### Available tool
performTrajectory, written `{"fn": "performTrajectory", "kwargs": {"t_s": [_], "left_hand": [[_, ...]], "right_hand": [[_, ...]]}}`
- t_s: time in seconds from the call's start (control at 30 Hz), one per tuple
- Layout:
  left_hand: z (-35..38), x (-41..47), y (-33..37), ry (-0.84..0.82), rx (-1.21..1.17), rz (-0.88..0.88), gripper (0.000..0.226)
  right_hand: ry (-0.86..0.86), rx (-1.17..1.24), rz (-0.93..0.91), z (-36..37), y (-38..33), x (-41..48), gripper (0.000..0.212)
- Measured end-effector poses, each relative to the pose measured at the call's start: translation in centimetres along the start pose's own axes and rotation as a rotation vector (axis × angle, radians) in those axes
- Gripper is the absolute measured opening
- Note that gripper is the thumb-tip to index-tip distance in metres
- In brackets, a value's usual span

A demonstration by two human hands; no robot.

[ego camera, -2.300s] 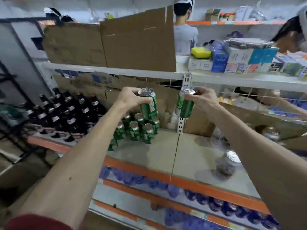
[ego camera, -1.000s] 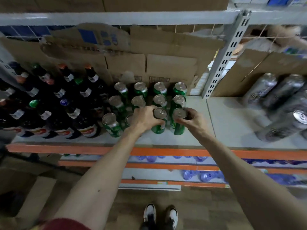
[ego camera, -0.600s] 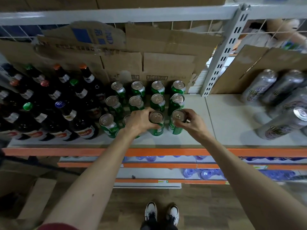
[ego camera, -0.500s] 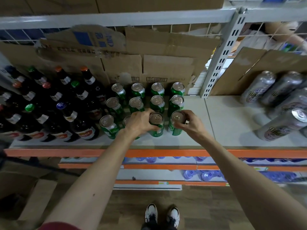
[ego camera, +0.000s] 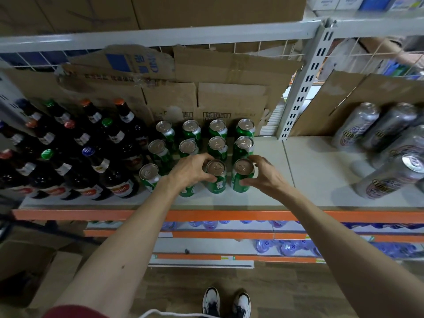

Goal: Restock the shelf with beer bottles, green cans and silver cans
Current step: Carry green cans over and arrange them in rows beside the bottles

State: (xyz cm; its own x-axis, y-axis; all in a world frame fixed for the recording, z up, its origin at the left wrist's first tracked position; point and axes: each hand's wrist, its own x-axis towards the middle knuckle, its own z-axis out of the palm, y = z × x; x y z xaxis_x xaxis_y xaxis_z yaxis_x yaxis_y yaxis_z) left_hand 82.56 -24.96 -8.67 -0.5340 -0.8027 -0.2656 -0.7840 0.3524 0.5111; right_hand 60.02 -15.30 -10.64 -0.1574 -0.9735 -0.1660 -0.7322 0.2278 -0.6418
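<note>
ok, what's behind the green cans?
Flattened cardboard stands in front of the wire grid, right behind the green cans. Its lower edge is covered by the back row of cans, and whatever lies beyond the cardboard is hidden.

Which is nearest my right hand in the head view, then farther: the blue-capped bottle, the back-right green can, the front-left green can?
1. Back-right green can, behind the right hand.
2. Front-left green can, past the left hand.
3. Blue-capped bottle, farther left.
</note>
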Motion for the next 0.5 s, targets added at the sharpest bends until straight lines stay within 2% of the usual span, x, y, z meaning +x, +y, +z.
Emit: {"fn": "performTrajectory", "kwargs": {"t_s": [0.1,0.3,0.5], "left_hand": [[0.5,0.0,0.6,0.019,-0.001,0.017,0.079],[0.2,0.1,0.3,-0.013,-0.041,0.033,0.065],[0.3,0.1,0.3,-0.021,-0.025,0.053,0.066]], "right_hand": [[-0.078,0.027,-0.054,-0.9,-0.1,0.1,0.067],[0.09,-0.007,0.026,-0.7,0.0,-0.7,0.057],[0.093,-0.038,0.007,-0.8,-0.6,-1.2,0.053]]}}
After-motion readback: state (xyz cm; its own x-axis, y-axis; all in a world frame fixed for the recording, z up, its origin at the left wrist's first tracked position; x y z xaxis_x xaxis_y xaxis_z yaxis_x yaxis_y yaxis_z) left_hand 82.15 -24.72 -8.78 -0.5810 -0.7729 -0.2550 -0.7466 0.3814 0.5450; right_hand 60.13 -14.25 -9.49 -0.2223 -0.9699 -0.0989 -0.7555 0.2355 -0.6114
